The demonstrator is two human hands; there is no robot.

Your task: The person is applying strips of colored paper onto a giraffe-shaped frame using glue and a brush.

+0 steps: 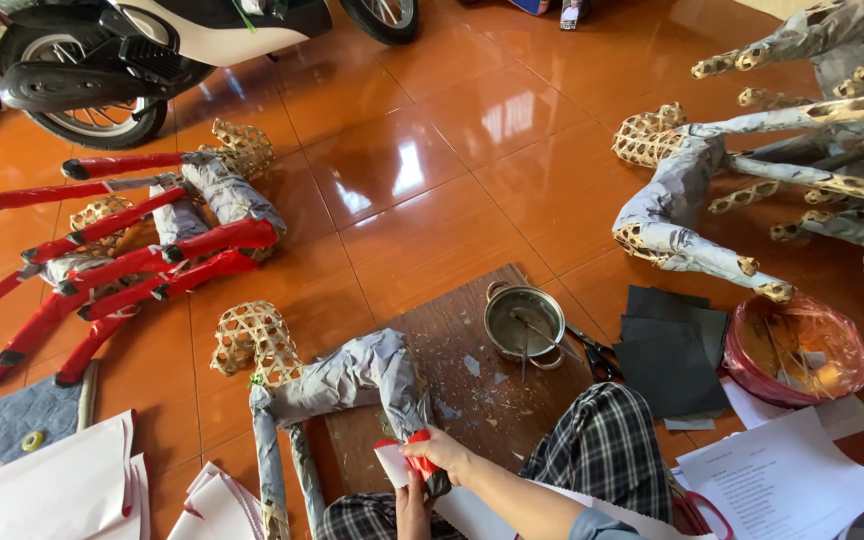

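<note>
A woven bamboo frame wrapped in grey paper [347,378] lies on the floor in front of me, shaped like a limb with a bare lattice end [252,340]. My right hand [439,455] presses a red paper piece [414,450] onto the frame's lower end. My left hand [412,500] sits just below it, holding a white-backed paper strip [389,463] against the same spot. My plaid trouser leg [607,450] rests beside them.
A brown board [452,330] carries a small metal pot with a brush [524,322]. Scissors [592,352], black paper sheets [670,355] and a red bowl [797,350] lie right. Red-wrapped frames [132,255] lie left, grey ones [752,190] right, a scooter [132,50] behind.
</note>
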